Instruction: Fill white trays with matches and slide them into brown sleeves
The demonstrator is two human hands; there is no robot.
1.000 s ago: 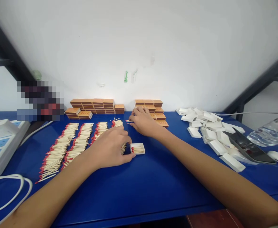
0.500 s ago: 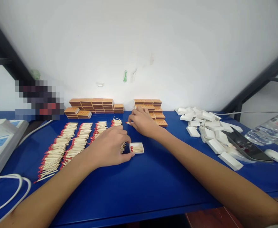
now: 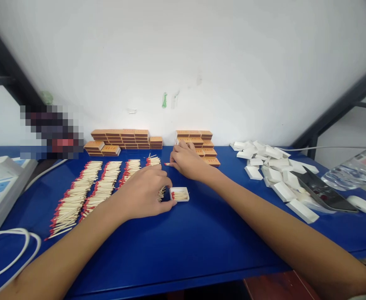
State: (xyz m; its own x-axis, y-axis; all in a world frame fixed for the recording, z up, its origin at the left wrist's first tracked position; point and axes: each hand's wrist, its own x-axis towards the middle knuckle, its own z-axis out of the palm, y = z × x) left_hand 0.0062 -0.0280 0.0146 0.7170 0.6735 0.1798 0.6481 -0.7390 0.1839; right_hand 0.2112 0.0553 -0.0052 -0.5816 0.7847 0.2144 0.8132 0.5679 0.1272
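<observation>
My left hand (image 3: pixel 147 189) curls at the left end of a small white matchbox tray (image 3: pixel 187 195), thumb and forefinger at its near and far corners. Several red-headed matches (image 3: pixel 179 195) lie inside the tray. My right hand (image 3: pixel 187 160) is further back, fingertips pinched around a few matches (image 3: pixel 167 164) whose red heads point left. Just behind that hand stands a stepped stack of orange-brown matchboxes (image 3: pixel 211 161), partly covered by the fingers. Rows of loose matches (image 3: pixel 73 200) lie on the left, and my left hand hides parts of the nearer rows.
A second matchbox stack (image 3: pixel 120 139) stands along the wall. White empty trays (image 3: pixel 275 162) are heaped on the right, beside a phone (image 3: pixel 327 191), a white earphone case (image 3: pixel 362 204) and a plastic bottle (image 3: pixel 352 171). A power strip (image 3: pixel 1 191) and white cable (image 3: pixel 29 237) occupy the left.
My right fingers have shifted slightly and closed in around the matches near the stack. My left hand stays by the tray.
</observation>
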